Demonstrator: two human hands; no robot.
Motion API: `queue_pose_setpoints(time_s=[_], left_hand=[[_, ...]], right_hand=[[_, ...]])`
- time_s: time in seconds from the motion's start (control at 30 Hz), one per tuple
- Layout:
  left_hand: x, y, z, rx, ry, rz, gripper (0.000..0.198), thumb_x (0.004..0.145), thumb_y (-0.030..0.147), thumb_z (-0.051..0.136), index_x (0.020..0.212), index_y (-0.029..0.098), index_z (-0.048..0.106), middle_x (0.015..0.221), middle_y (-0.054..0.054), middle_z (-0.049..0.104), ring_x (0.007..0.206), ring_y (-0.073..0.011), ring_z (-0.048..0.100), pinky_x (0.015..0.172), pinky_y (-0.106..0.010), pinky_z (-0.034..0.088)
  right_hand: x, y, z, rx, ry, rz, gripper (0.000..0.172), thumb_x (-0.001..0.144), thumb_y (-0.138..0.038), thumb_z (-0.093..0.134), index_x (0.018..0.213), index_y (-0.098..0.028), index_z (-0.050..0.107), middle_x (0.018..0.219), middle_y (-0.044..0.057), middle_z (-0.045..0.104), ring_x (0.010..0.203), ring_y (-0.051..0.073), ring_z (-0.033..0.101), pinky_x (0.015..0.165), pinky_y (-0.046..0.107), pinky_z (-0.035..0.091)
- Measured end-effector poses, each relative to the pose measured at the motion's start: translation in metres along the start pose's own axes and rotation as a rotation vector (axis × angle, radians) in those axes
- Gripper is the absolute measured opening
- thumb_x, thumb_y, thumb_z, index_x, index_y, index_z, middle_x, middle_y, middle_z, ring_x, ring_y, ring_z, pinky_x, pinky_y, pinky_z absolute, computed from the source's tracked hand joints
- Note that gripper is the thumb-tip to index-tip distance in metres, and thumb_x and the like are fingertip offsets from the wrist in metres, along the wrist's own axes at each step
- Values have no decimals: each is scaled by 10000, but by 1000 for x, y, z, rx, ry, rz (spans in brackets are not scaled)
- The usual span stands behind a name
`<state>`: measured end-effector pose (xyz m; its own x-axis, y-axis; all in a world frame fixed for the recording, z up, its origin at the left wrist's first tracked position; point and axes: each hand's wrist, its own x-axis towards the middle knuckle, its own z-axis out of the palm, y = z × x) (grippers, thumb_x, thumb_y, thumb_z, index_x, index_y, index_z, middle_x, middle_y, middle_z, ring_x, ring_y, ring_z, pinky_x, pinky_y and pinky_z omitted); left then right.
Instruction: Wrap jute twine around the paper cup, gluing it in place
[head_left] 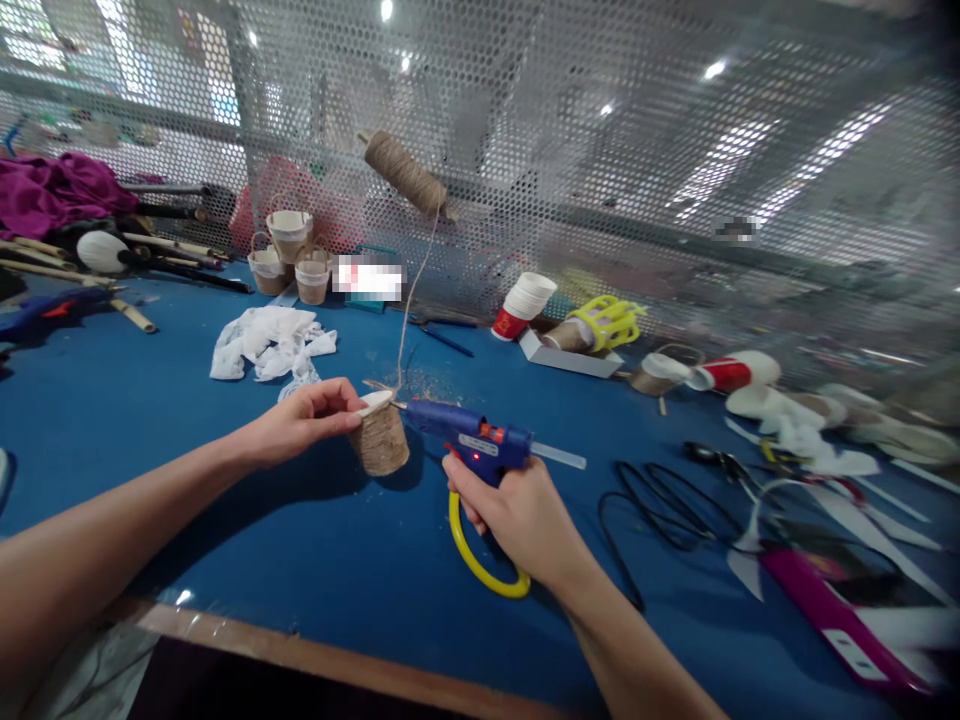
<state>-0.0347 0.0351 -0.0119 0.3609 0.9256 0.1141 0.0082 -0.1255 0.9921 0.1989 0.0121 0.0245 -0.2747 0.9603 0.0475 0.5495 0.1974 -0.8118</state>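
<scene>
Between the fingertips and thumb of my left hand (322, 415) is the rim of a small paper cup (381, 440) wrapped in brown twine, tilted above the blue table. My right hand (517, 510) grips a blue hot glue gun (480, 435), with a clear glue stick (559, 456) poking out of its back. The gun's nozzle tip is at the cup's upper edge. A yellow loop (480, 565) hangs below my right hand; what it belongs to is hidden. A strand of twine (416, 285) runs from the cup's top up to a twine spool (405, 172).
Crumpled white cloth (266, 340) lies behind my left hand, near several finished little baskets (290, 235). Stacked paper cups (527, 300) stand by a white box lid (570, 355). Black cable (660, 500) and a purple power strip (840, 625) lie at right. Perforated metal mesh (570, 130) closes the back.
</scene>
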Motion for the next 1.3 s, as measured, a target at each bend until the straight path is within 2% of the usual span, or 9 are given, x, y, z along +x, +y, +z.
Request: queue_pose_setpoints(time_s=[0.4,0.8,1.3], left_hand=[[-1,1,1,12,-8,-14,137,786,267,531,735,156,469,699,22,506,653,-94,443,623,-233,321],[1,-1,1,-25,-4,2,163,776,281,562,729,151,476,710,16,518,673,-98,453,643,-235,333],[2,-4,1,-34,-13,21,158,781,272,561,734,143,482,701,19,517,671,-97,456,640,-233,332]], right_hand=[[-4,-1,5,-74,10,-86,202,767,-333,501,659,-165,533,416,-38,489,374,109,467,408,245,410],[4,6,0,-11,18,16,278,760,-381,510,567,-182,487,384,-36,461,337,103,453,383,234,393],[5,9,2,-82,23,-34,263,768,-390,487,601,-186,480,394,-33,468,332,110,450,388,252,395]])
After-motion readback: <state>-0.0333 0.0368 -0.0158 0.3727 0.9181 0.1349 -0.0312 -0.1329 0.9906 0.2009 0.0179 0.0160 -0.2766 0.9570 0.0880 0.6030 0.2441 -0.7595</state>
